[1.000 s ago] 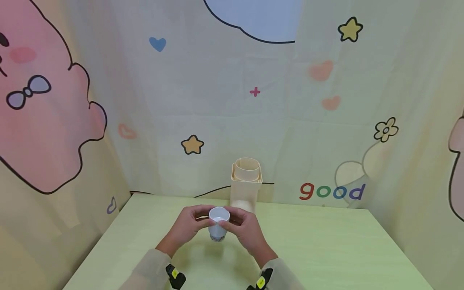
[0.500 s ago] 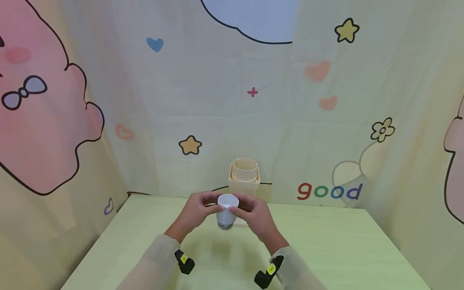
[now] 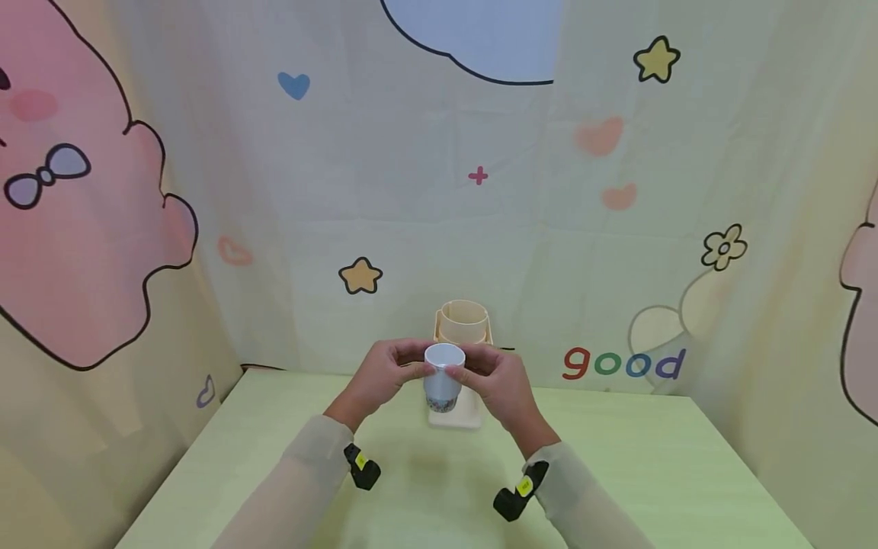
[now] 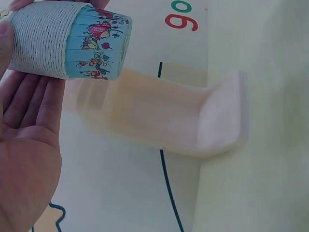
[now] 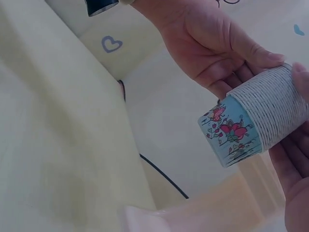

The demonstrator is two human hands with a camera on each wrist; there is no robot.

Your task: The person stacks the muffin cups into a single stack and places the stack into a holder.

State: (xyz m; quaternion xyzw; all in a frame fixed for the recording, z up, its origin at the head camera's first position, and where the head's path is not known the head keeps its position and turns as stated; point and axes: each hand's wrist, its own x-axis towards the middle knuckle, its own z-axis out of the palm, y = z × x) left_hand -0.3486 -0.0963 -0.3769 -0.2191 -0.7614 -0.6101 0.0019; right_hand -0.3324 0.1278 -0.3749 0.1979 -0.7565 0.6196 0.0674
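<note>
Both hands grip a stack of paper cups (image 3: 443, 371) in front of me in the head view, mouth upward, raised above the table. My left hand (image 3: 382, 377) holds its left side and my right hand (image 3: 506, 386) its right side, thumbs on the near face. In the left wrist view the stack of cups (image 4: 43, 41) shows many closely nested white rims and a light blue bottom cup with red flowers. Right behind it stands a cream plastic holder (image 3: 464, 322) with a round open top, partly hidden by the stack and hands.
The pale green table (image 3: 604, 465) stretches out on both sides of the arms. A printed curtain (image 3: 411, 152) hangs behind and at the sides, close behind the holder. The holder's base (image 4: 224, 116) rests on the table near its back edge.
Both hands have carried the stack of cups forward and slightly right, closer to the holder, keeping the same grip. The holder's base now shows below the stack.
</note>
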